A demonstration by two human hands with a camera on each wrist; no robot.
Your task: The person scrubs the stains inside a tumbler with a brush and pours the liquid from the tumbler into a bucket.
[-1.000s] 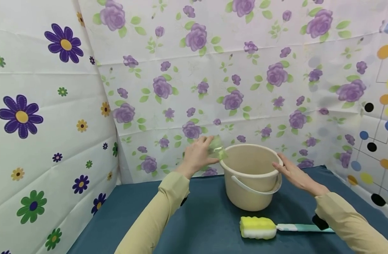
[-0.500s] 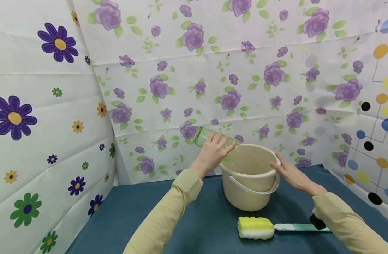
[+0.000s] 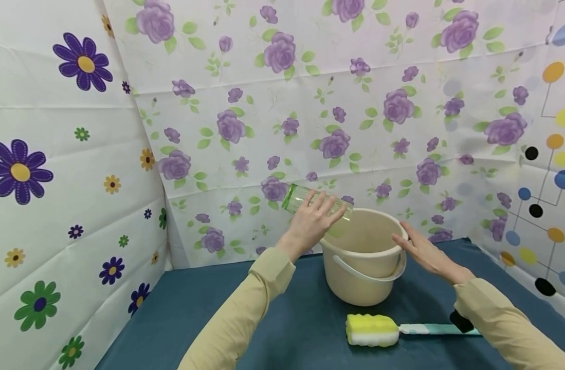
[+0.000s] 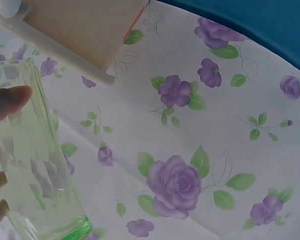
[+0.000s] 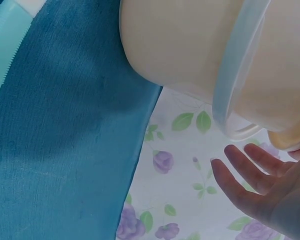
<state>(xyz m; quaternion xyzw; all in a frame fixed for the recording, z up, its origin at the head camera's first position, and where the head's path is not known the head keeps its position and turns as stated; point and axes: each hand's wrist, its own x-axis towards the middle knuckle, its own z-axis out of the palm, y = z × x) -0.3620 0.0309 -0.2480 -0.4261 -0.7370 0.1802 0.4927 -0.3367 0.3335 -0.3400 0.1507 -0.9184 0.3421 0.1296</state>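
Observation:
My left hand grips a clear green drinking glass, fingers wrapped across its side. The glass lies tilted, its thick green base up to the left and its mouth down toward the left rim of a beige bucket. From the left wrist view, thumb and fingertips press opposite sides of the glass. On the bucket's right side, my right hand rests at the rim with fingers extended. In the right wrist view, the fingers of that hand spread loosely below the bucket's pale handle.
A sponge brush with a yellow and white head and a white and teal handle lies in front of the bucket. Blue cloth covers the table. Flower-printed sheets hang behind and at the left; a dotted one stands right.
My left hand has moved right and turned over, tipping the glass toward the bucket's mouth. In the last half second it has stayed nearly still. The right hand has stayed at the rim.

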